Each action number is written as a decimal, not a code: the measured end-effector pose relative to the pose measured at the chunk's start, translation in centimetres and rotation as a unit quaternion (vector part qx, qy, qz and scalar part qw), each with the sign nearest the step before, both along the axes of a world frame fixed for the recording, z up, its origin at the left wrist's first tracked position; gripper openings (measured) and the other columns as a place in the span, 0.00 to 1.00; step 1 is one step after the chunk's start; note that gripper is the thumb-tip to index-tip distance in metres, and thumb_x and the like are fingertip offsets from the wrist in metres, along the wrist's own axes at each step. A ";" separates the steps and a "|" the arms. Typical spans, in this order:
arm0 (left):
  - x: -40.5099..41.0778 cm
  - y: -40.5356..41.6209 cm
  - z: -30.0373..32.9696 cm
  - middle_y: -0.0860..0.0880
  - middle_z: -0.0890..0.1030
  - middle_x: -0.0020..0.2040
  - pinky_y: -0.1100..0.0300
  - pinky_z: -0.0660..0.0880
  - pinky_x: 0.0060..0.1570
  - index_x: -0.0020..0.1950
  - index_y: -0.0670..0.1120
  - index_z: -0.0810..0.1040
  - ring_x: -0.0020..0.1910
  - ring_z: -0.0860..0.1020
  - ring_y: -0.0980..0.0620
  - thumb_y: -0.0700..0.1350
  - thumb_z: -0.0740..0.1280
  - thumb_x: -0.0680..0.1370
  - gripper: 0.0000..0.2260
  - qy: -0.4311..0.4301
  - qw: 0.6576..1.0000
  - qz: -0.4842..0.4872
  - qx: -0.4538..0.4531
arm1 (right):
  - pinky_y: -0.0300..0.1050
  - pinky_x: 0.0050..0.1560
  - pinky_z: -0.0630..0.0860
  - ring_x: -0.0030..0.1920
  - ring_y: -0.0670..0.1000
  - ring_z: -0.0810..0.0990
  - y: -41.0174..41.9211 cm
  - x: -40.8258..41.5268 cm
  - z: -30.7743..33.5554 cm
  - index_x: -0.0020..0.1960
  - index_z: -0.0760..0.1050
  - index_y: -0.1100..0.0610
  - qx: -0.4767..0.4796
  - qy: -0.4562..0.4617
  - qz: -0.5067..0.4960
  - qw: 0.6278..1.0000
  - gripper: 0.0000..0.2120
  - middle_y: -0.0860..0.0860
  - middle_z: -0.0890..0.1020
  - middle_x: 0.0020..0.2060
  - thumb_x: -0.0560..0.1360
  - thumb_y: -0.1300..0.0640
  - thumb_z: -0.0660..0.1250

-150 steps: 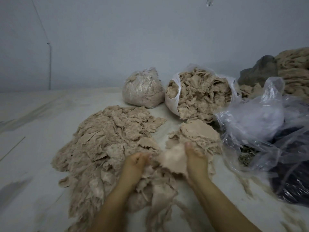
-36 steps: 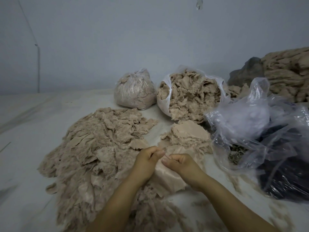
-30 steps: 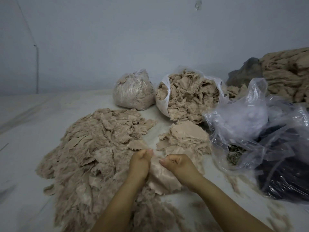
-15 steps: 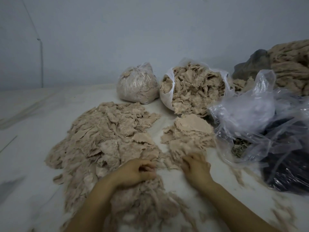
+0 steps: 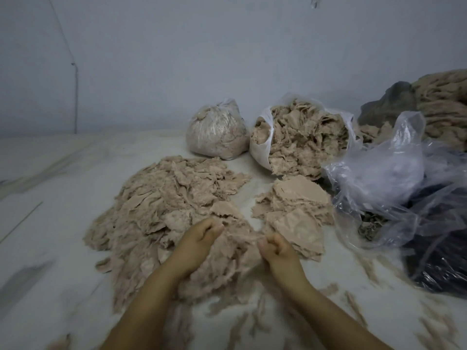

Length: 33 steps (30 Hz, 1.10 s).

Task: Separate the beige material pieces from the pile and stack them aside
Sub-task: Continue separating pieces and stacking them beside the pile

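The pale floor (image 5: 75,198) fills most of the view and meets a grey wall (image 5: 227,59) behind. On it, ahead and to my left, lies the big pile (image 5: 161,205) of ragged beige pieces, spreading from the middle distance down to my forearms. To the far right sits a heap of crumpled clear plastic (image 5: 394,188) over something dark, with a mound of beige stuff (image 5: 444,104) behind it at the edge of the frame. Behind the pile stand two bags: an open white bag (image 5: 262,147) tipped toward me and brimming with beige pieces, and just beside it on the left a smaller tied clear bag (image 5: 214,132) of the same material. Between the open bag and my right hand rests the small stack (image 5: 295,208) of flatter, smoother pieces, set apart from the pile by a strip of bare floor. My left hand (image 5: 194,241) is curled, fingers and thumb pinching a tuft at the near edge of the pile. My right hand (image 5: 276,248) is closed into a loose fist gripping the same fuzzy clump (image 5: 235,251), which stretches between both hands. Loose shreds (image 5: 353,304) lie scattered on the floor near my right forearm.
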<state>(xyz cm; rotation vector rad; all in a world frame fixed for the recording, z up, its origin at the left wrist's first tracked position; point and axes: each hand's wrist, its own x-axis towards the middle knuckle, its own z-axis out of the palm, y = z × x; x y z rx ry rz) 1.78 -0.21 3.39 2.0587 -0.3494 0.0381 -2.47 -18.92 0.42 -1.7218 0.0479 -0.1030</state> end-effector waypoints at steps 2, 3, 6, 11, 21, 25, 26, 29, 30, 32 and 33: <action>0.1 0.4 0.0 0.56 0.63 0.26 0.66 0.60 0.28 0.34 0.45 0.64 0.25 0.62 0.60 0.47 0.62 0.80 0.16 -0.013 1.000 0.027 -0.002 | 0.41 0.36 0.70 0.32 0.49 0.73 -0.4 0.2 0.6 0.39 0.73 0.56 0.060 0.012 -0.006 0.998 0.10 0.52 0.75 0.29 0.79 0.57 0.64; 0.2 0.7 0.0 0.56 0.63 0.25 0.66 0.59 0.28 0.34 0.44 0.65 0.25 0.62 0.60 0.49 0.62 0.80 0.17 -0.027 0.999 0.043 0.017 | 0.42 0.36 0.69 0.32 0.51 0.72 -0.5 0.2 0.9 0.38 0.74 0.57 0.083 0.017 -0.005 0.996 0.10 0.53 0.75 0.29 0.78 0.57 0.65; 0.5 1.3 -0.2 0.54 0.66 0.25 0.62 0.61 0.31 0.32 0.45 0.69 0.26 0.65 0.58 0.53 0.61 0.80 0.19 -0.074 0.987 0.078 0.119 | 0.46 0.39 0.69 0.35 0.53 0.70 -0.7 0.3 1.5 0.39 0.77 0.64 0.121 0.018 -0.008 0.993 0.12 0.57 0.73 0.32 0.77 0.57 0.67; 0.5 1.7 -0.6 0.51 0.78 0.33 0.54 0.72 0.37 0.39 0.48 0.77 0.36 0.76 0.50 0.54 0.58 0.81 0.16 -0.104 0.954 0.138 0.246 | 0.42 0.39 0.76 0.35 0.55 0.73 -1.2 0.6 2.1 0.40 0.77 0.67 0.163 0.043 -0.004 0.986 0.14 0.61 0.75 0.34 0.76 0.56 0.68; -1.5 -4.1 0.8 0.58 0.73 0.60 0.65 0.70 0.57 0.68 0.52 0.71 0.58 0.72 0.59 0.68 0.67 0.65 0.36 0.009 0.997 -0.013 0.072 | 0.42 0.42 0.80 0.44 0.53 0.84 -0.7 0.9 1.8 0.52 0.78 0.58 0.134 0.058 0.070 0.987 0.05 0.56 0.85 0.43 0.76 0.60 0.69; -1.6 -5.7 -0.2 0.47 0.81 0.57 0.53 0.75 0.59 0.59 0.47 0.79 0.57 0.78 0.49 0.46 0.71 0.74 0.13 0.088 0.995 -0.048 -0.023 | 0.40 0.40 0.78 0.40 0.50 0.84 -0.5 0.5 1.4 0.48 0.76 0.58 0.109 0.021 -0.001 0.994 0.06 0.52 0.85 0.38 0.77 0.55 0.67; -1.8 -5.9 -0.3 0.44 0.83 0.52 0.48 0.76 0.57 0.54 0.45 0.81 0.54 0.80 0.46 0.43 0.68 0.76 0.08 0.084 0.995 -0.040 -0.030 | 0.41 0.40 0.78 0.40 0.49 0.83 -0.5 0.3 1.2 0.47 0.76 0.58 0.085 0.012 -0.013 0.996 0.08 0.52 0.85 0.38 0.76 0.53 0.68; -2.0 -6.6 -0.5 0.44 0.83 0.44 0.46 0.77 0.52 0.46 0.42 0.81 0.47 0.81 0.43 0.40 0.62 0.79 0.09 0.077 0.995 0.038 -0.042 | 0.40 0.40 0.78 0.39 0.47 0.82 -0.6 -0.2 0.8 0.44 0.77 0.55 0.032 0.021 -0.003 0.999 0.08 0.50 0.84 0.39 0.73 0.51 0.71; -2.0 -6.8 -0.4 0.43 0.82 0.42 0.46 0.76 0.50 0.44 0.41 0.79 0.45 0.80 0.42 0.39 0.61 0.80 0.09 0.090 0.990 0.070 -0.078 | 0.41 0.40 0.77 0.38 0.48 0.81 -0.7 -0.2 0.6 0.42 0.77 0.56 0.023 0.023 -0.003 0.999 0.07 0.50 0.84 0.38 0.74 0.53 0.71; -1.9 -6.9 -0.1 0.41 0.82 0.43 0.47 0.76 0.48 0.46 0.39 0.78 0.44 0.80 0.42 0.41 0.61 0.81 0.09 0.146 0.966 0.106 -0.184 | 0.43 0.42 0.77 0.39 0.48 0.82 -0.9 -0.1 0.4 0.42 0.78 0.58 0.033 0.024 -0.029 0.999 0.07 0.49 0.84 0.38 0.76 0.56 0.68; -1.9 -6.9 0.0 0.41 0.83 0.45 0.49 0.78 0.47 0.48 0.39 0.78 0.45 0.81 0.43 0.43 0.62 0.80 0.09 0.169 0.954 0.106 -0.224 | 0.41 0.43 0.78 0.40 0.47 0.83 -1.0 -0.1 0.4 0.43 0.80 0.55 0.041 0.019 -0.037 0.998 0.06 0.48 0.85 0.39 0.77 0.56 0.66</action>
